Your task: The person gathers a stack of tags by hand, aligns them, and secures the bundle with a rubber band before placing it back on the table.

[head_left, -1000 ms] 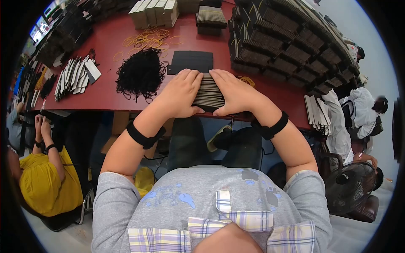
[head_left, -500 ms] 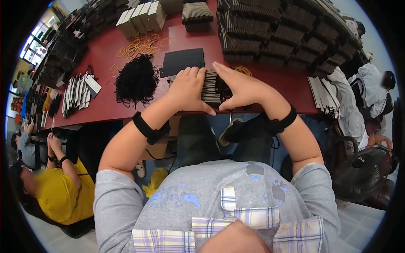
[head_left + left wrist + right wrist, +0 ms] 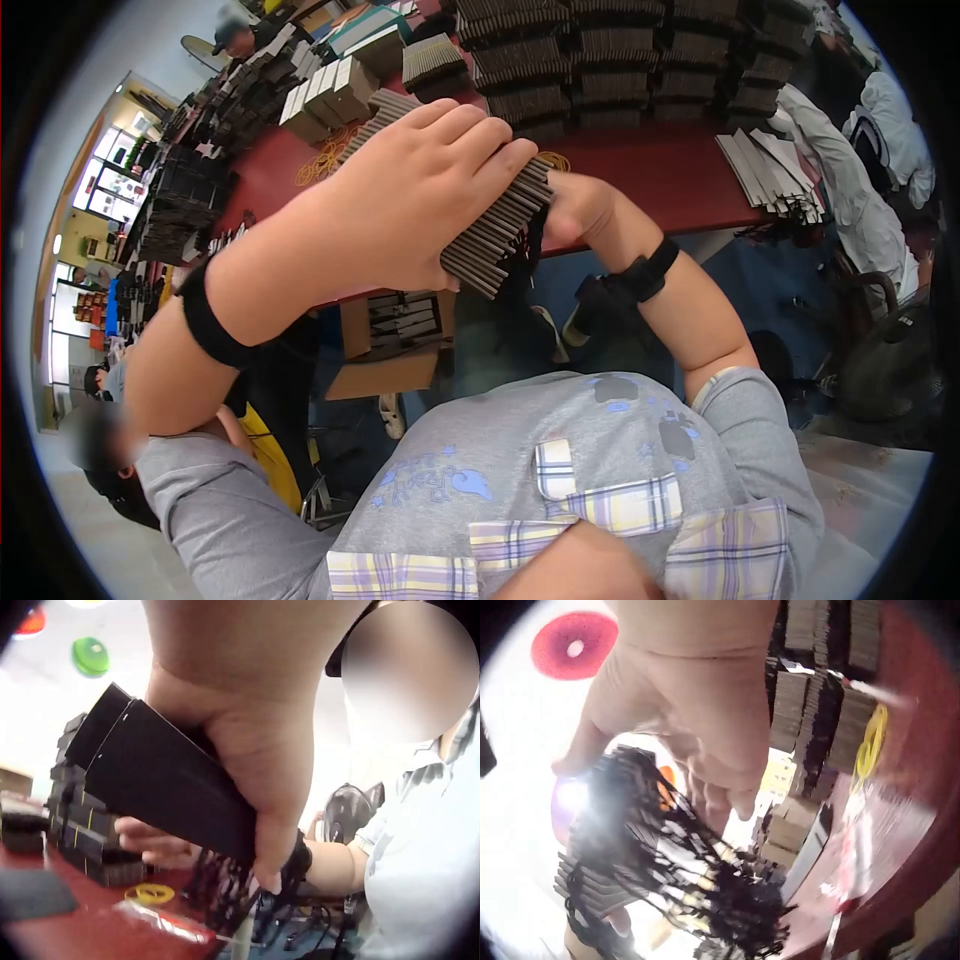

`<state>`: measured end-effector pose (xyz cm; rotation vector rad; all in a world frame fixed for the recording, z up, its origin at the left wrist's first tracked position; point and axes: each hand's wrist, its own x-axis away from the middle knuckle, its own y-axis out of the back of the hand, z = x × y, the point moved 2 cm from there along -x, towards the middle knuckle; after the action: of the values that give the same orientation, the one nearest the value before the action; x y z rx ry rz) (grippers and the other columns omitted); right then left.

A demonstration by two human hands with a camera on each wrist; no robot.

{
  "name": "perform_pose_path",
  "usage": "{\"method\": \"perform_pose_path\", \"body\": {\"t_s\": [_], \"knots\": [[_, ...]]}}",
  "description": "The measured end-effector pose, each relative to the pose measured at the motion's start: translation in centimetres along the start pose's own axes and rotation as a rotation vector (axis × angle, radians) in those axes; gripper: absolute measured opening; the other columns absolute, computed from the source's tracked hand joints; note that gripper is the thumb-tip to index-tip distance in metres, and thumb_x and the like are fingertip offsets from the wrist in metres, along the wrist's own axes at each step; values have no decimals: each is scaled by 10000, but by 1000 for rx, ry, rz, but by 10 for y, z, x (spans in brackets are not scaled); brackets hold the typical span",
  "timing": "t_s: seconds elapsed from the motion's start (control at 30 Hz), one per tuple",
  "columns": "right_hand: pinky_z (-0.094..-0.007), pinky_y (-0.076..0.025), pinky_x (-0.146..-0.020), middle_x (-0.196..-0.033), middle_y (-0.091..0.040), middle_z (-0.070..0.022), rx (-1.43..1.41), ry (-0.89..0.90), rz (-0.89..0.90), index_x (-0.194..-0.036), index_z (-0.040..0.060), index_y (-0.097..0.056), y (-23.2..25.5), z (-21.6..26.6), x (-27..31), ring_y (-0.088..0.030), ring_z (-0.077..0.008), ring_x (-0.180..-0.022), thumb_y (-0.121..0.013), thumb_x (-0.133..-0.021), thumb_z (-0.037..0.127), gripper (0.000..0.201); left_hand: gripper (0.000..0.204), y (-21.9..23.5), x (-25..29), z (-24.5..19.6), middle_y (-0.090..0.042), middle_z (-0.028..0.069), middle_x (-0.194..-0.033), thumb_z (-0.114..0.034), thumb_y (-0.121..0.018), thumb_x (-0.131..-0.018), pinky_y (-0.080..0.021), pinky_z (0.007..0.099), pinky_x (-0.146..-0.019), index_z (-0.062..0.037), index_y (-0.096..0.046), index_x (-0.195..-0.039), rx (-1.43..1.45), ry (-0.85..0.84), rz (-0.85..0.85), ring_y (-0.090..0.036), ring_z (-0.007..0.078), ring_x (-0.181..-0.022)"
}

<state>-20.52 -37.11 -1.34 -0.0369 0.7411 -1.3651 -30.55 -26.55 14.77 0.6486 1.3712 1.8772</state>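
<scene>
My left hand (image 3: 430, 180) grips a thick stack of thin dark boards (image 3: 490, 245), raised over the table's near edge and tilted. In the left wrist view, its thumb lies along the flat black face of the stack. Black cords (image 3: 742, 900) dangle in a tangle from the stack's right end. Close beside that end is my right hand (image 3: 582, 205), partly hidden in the head view. The right wrist view shows its thumb and fingers spread apart around the side of the corded end, without a grip on it.
Rows of bundled dark boards (image 3: 610, 60) rise along the back of the red table (image 3: 640, 180). Yellow rubber bands (image 3: 553, 160) lie near my right hand. Pale strips (image 3: 760, 170) sit at the right edge. An open cardboard box (image 3: 385, 375) stands below the table.
The stack stood on the table between both hands; my left hand has lifted and tilted it. My right hand has come off its side. The head view has swung too.
</scene>
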Motion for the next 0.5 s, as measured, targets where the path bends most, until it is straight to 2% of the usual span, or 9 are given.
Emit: {"method": "perform_pose_path", "body": {"t_s": [0.1, 0.13, 0.23, 0.33, 0.4, 0.43, 0.47, 0.5], "knots": [[-357, -476, -963, -1216, -603, -170, -29, 18, 41, -1285, -49, -502, -20, -15, -5, -620, -268, -1063, -843, -673, 244, 760, 987, 9, -4, -3, -516, 132, -1179, -322, -850, -439, -385, 422, -1001, -1, -459, -1286, -26, -71, 111, -505, 316, -1127], [-378, -489, -949, -1147, -631, -222, -193, 20, 162, -1234, -56, -545, -37, -13, -10, -642, -301, -1022, -806, -714, 193, 633, 986, 11, -4, -3, -516, 132, -1182, -318, -850, -438, -385, 419, -1004, -1, -459, -1286, -16, -63, 121, -503, 317, -1133], [-421, -490, -940, -1120, -635, -262, -369, -193, 170, -1201, -62, -568, -53, -28, -2, -636, -337, -1048, -780, -733, 197, 575, 990, 14, 3, -2, -514, 136, -1191, -309, -850, -431, -384, 410, -1014, -2, -459, -1287, -5, -23, 136, -498, 320, -1147], [-354, -528, -704, -881, -665, -177, -257, -166, 84, -1037, -30, -602, -66, -19, -3, -661, -256, -756, -693, -835, 201, 320, 997, 10, 12, 6, -504, 151, -1207, -291, -838, -424, -389, 405, -1024, -5, -446, -1295, -26, 31, 133, -494, 336, -1155], [-283, -422, -550, -695, -555, -70, -284, -275, 56, -891, 20, -557, -55, -19, -9, -516, -163, -576, -612, -899, 179, 168, 983, 7, 22, 9, -501, 154, -1210, -285, -824, -441, -387, 414, -1026, -8, -439, -1301, -31, 74, 127, -491, 342, -1156], [-247, -369, -473, -601, -500, -17, -296, -327, 40, -818, 44, -535, -54, -16, -12, -443, -117, -485, -571, -931, 168, 171, 976, 5, 26, 12, -499, 156, -1212, -282, -817, -449, -386, 419, -1027, -9, -436, -1304, -34, 92, 124, -490, 345, -1157], [-230, -199, -419, -534, -299, 60, -192, -349, -154, -675, 107, -417, -57, -10, -1, -224, -59, -460, -504, -971, 135, 310, 968, 1, 31, 13, -499, 157, -1211, -275, -813, -456, -385, 423, -1026, -10, -433, -1306, -34, 116, 88, -488, 350, -1155], [-228, -206, -420, -534, -313, 59, -130, -384, -155, -662, 109, -419, -56, -6, 2, -239, -59, -457, -515, -968, 146, 323, 961, -4, 37, 13, -499, 158, -1210, -268, -808, -464, -384, 427, -1024, -10, -430, -1308, -32, 140, 52, -487, 354, -1152]]}}
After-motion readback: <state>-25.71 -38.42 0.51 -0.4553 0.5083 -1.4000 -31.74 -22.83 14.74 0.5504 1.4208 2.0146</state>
